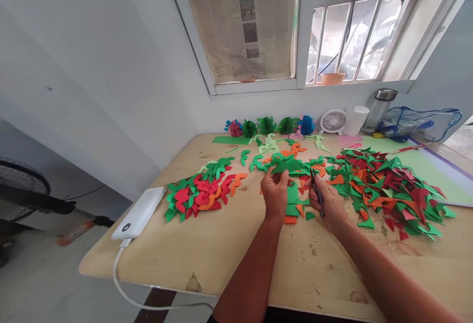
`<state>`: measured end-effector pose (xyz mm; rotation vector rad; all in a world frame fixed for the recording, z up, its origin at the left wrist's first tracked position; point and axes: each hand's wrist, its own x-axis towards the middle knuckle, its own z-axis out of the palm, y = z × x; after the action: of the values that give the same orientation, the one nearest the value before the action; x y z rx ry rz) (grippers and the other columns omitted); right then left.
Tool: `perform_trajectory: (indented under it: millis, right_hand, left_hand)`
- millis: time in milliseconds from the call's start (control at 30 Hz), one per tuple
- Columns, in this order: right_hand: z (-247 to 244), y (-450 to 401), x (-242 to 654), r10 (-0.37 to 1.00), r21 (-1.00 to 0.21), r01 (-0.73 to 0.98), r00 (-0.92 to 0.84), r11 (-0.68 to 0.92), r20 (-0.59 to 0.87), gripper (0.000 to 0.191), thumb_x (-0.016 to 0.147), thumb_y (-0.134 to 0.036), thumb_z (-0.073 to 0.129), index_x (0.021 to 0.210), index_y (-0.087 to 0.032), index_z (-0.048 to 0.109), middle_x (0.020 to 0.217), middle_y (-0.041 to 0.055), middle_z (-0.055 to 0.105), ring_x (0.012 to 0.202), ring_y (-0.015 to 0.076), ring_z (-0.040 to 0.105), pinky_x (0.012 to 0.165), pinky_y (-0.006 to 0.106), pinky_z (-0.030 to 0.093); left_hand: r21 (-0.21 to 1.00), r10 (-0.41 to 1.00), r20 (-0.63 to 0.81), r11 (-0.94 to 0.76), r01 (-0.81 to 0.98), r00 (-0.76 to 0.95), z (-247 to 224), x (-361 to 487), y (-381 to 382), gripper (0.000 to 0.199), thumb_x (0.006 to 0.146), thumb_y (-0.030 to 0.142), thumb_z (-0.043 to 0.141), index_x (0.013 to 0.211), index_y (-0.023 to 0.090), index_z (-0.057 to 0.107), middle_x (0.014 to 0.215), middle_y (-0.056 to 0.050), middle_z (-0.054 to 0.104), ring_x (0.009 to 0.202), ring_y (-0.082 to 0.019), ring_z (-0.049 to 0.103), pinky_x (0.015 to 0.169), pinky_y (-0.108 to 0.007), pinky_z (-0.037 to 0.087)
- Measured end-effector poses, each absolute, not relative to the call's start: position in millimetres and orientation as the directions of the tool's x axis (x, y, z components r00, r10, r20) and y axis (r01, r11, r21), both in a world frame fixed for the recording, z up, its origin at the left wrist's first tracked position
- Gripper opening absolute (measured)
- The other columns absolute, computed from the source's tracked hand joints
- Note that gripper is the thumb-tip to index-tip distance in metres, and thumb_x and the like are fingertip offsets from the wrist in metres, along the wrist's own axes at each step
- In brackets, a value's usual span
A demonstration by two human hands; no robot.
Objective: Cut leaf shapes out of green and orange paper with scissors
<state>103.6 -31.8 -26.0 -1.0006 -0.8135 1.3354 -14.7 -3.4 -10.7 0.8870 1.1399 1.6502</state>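
Near the middle of the table, my left hand [276, 191] is closed on a piece of green paper [283, 164], pinched between thumb and fingers. Just to the right, my right hand [328, 200] grips dark-handled scissors [318, 194], their blades pointing up and away from me beside the paper. Whether the blades touch the paper I cannot tell. Under and between the hands lie green paper pieces [292, 194] and a few orange ones. A large heap of red, green and orange paper scraps [386, 190] spreads to the right of the scissors.
Cut red and green paper shapes [203, 190] lie at the left, beyond a white power bank [140, 213] with a cable. Along the wall stand folded paper figures [266, 125], a small fan [333, 121], a white cup [356, 120], a glass bottle [380, 110] and a clear pouch [421, 122].
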Motion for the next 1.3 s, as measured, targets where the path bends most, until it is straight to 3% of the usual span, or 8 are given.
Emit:
perform_trajectory:
  millis: [267,400,600,800,900,1067,1167,1300]
  right_hand:
    - [-25,-33,102,0.996,-0.907,-0.419,0.062,-0.035,-0.067,0.046,0.071,-0.061,0.07,0.072,-0.017,0.06,0.047,-0.0074,0.038,0.038,0.0043,0.023,0.036,0.02,0.015]
    - [-24,-33,103,0.996,-0.885,-0.464,0.085,0.032,-0.008,0.044,0.072,-0.059,0.07,0.073,-0.016,0.061,0.048,-0.0074,0.038,0.037,0.0041,0.025,0.036,0.02,0.016]
    - [-21,-35,103,0.997,-0.862,-0.503,0.079,0.059,0.022,0.039,0.072,-0.054,0.072,0.074,-0.016,0.062,0.048,-0.0078,0.037,0.038,0.0041,0.025,0.036,0.02,0.016]
    - [-18,-36,102,0.997,-0.843,-0.535,0.074,0.055,0.018,0.035,0.068,-0.047,0.078,0.073,-0.015,0.063,0.047,-0.0084,0.035,0.039,0.0037,0.024,0.036,0.019,0.014]
    - [-17,-36,102,0.997,-0.843,-0.534,0.075,0.061,0.024,0.035,0.069,-0.047,0.076,0.073,-0.016,0.063,0.047,-0.0083,0.035,0.039,0.004,0.024,0.036,0.02,0.014]
    - [-20,-36,102,0.998,-0.852,-0.521,0.043,0.059,0.044,0.037,0.075,-0.053,0.07,0.073,-0.017,0.06,0.047,-0.0082,0.036,0.038,0.0042,0.023,0.036,0.021,0.015]
    - [-23,-36,102,0.999,-0.853,-0.519,0.015,0.052,0.052,0.039,0.078,-0.055,0.066,0.073,-0.018,0.058,0.047,-0.0075,0.037,0.038,0.0048,0.023,0.037,0.022,0.015]
    - [-27,-36,102,0.999,-0.865,-0.502,-0.031,0.016,0.037,0.038,0.081,-0.055,0.063,0.074,-0.018,0.057,0.047,-0.0072,0.037,0.039,0.0056,0.023,0.036,0.022,0.016]
  left_hand:
    - [0.94,0.952,0.196,-0.251,-0.233,-0.236,-14,-12,-6,0.015,0.074,0.03,0.069,0.077,0.017,0.061,0.065,-0.003,0.071,0.061,-0.017,0.069,0.062,-0.027,0.054]
    - [0.92,0.906,0.382,-0.391,-0.018,-0.184,-18,-13,-9,0.01,0.08,0.03,0.064,0.081,0.02,0.065,0.076,-0.004,0.073,0.076,-0.018,0.071,0.072,-0.028,0.054]
    - [0.686,0.722,0.685,-0.598,0.414,-0.093,-27,-18,-12,0.015,0.081,0.019,0.059,0.091,0.023,0.07,0.087,-0.005,0.075,0.084,-0.019,0.069,0.078,-0.031,0.054]
    - [0.529,0.601,0.798,-0.672,0.518,-0.035,-29,-19,-12,0.015,0.083,0.02,0.058,0.092,0.022,0.069,0.089,-0.007,0.074,0.086,-0.02,0.069,0.08,-0.032,0.053]
    - [0.626,0.679,0.731,-0.631,0.458,-0.064,-28,-17,-12,0.013,0.082,0.022,0.059,0.09,0.022,0.069,0.087,-0.007,0.074,0.085,-0.02,0.069,0.079,-0.031,0.053]
    - [0.914,0.902,0.402,-0.386,0.123,-0.157,-22,-12,-9,0.012,0.079,0.031,0.064,0.078,0.019,0.066,0.073,-0.004,0.072,0.071,-0.018,0.068,0.07,-0.029,0.052]
    - [0.964,0.963,0.223,-0.241,-0.113,-0.15,-18,-11,-7,0.016,0.074,0.032,0.067,0.074,0.016,0.065,0.066,-0.004,0.07,0.063,-0.018,0.067,0.064,-0.028,0.052]
    - [0.963,0.986,0.101,-0.13,-0.235,-0.131,-14,-12,-7,0.016,0.07,0.03,0.068,0.073,0.015,0.065,0.064,-0.004,0.07,0.055,-0.016,0.064,0.061,-0.028,0.05]
